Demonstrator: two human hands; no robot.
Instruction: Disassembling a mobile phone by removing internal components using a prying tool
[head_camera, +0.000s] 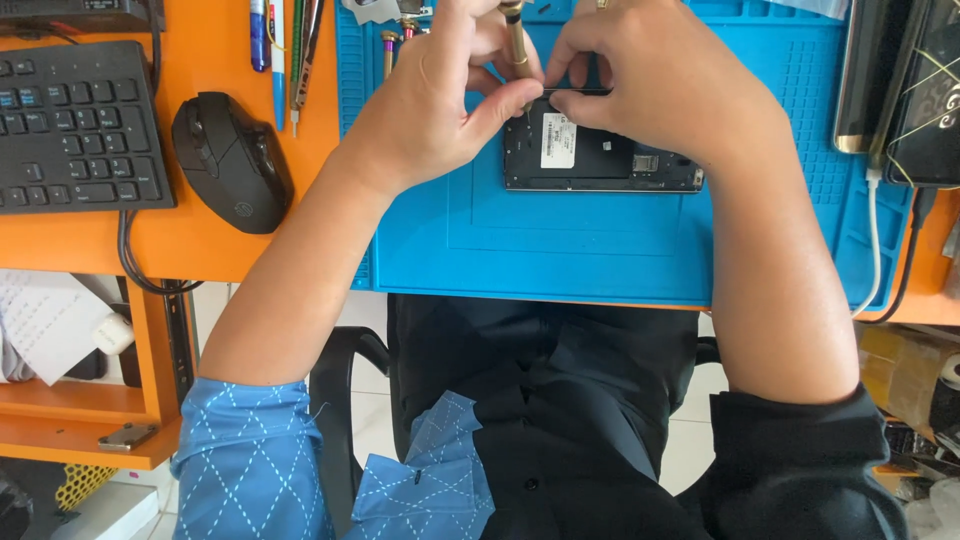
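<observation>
The opened phone (600, 152) lies in the upper middle of the frame on the blue ribbed mat (600, 250), its long axis running left to right. The left hand (430, 100) pinches a brass-coloured screwdriver (516, 35) upright, tip at the phone's upper left corner. The right hand (650, 80) presses down on the top edge, its grip clenched on the frame (fingertips hidden). Matte black mouse (232, 160) and keyboard (75, 125) sit upper left on the orange bench (200, 250).
</observation>
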